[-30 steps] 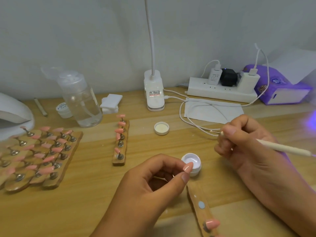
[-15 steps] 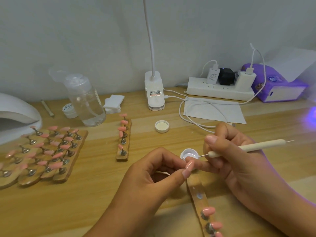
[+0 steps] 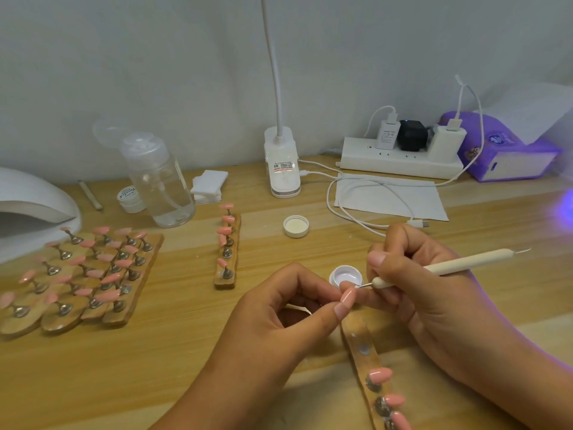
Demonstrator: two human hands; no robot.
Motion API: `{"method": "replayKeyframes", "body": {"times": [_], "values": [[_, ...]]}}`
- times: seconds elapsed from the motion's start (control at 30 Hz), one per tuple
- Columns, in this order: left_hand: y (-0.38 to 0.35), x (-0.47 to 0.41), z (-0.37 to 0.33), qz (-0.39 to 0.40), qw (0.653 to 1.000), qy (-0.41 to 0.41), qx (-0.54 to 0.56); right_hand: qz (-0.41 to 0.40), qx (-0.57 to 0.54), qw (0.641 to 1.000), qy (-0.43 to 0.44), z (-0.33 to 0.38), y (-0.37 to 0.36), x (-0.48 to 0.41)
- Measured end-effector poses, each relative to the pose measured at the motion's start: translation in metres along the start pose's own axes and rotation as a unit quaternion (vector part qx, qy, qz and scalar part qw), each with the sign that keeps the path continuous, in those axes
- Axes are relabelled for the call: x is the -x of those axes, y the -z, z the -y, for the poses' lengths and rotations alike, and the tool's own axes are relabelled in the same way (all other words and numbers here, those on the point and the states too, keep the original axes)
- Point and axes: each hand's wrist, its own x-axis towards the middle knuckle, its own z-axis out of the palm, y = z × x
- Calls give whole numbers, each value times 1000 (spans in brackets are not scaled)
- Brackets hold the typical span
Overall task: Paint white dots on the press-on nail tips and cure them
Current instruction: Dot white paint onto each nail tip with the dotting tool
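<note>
Head view, angled down over the work. Found the left hand [image 3: 279, 308] pinching a single pink nail tip [image 3: 348, 297] between thumb and forefinger, just in front of the open pot of white gel [image 3: 345, 274]. Found the right hand [image 3: 412, 274] wrapped pen-fashion round a white dotting tool [image 3: 459, 263], with the fine metal point at the tip's upper end. Could not tell whether touching or a hair short of it.

Judged the tip almost weightless: thin, springy plastic with a glossy, slippery face. Judged it best taken by the side edges or from beneath, never across the painted face, for fear of smearing uncured gel. Could not make out any metal stand under the fingers. Feared flicking it away with too hard a squeeze.

Noted a wooden holder strip [image 3: 361, 339] just below the hands, with vacant spots near its top and more pink tips lower down. Noted a second strip [image 3: 228, 252] further back. Noted a cluster of loaded strips [image 3: 77, 274] to the left, beside a white curing lamp [image 3: 31, 206].

Saw a pale wood-grain counter [image 3: 155, 367], smooth and flat. Saw on it also the pot's lid [image 3: 296, 225], a clear pump bottle [image 3: 158, 181], a clip lamp [image 3: 281, 162], a power strip [image 3: 400, 159] with chargers and a purple tissue pack [image 3: 508, 150], all against a plain pale wall [image 3: 155, 72]. Caught a violet glow [image 3: 567, 206] at the right edge.
</note>
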Motion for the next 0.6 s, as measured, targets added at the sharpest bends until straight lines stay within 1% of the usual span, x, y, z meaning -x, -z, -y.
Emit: {"method": "replayKeyframes", "body": {"times": [0.3,0.6], "values": [[-1,-1,2,-4,1000,-3,-1,2,26,1000,1,-2,2,0],[0,-1,2,0,1000,-3,1,5,21,1000,0,-2,1,0]]}}
